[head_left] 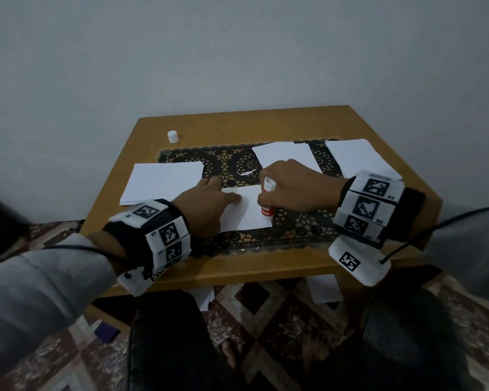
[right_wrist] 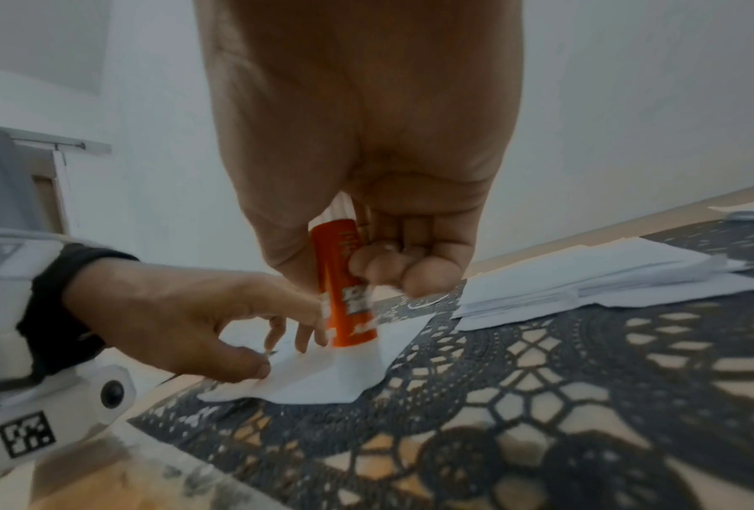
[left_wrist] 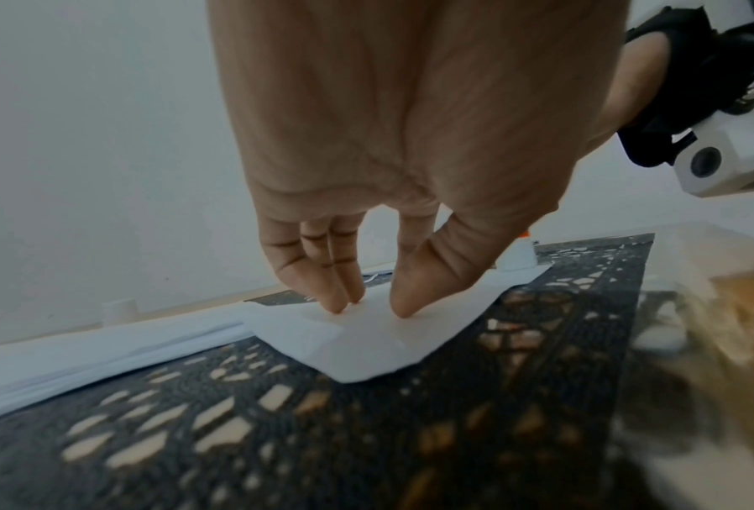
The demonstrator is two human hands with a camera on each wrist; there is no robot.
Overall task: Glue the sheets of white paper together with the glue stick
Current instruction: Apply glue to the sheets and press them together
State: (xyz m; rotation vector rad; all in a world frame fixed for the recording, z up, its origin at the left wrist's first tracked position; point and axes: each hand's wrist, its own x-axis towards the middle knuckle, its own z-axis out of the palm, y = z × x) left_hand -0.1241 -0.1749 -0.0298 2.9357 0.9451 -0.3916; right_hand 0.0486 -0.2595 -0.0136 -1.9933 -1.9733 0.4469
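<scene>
Glue stick (head_left: 268,198) stands tip-down on the white sheet (head_left: 247,218), pinched in the curled fingers of the right hand (head_left: 294,187). Beside it, left hand (head_left: 206,204) pins that sheet with straight fingertips (left_wrist: 338,300). Loose cap (head_left: 173,136) sits well beyond the left hand, paper stacks (head_left: 164,180) flanking both.
</scene>
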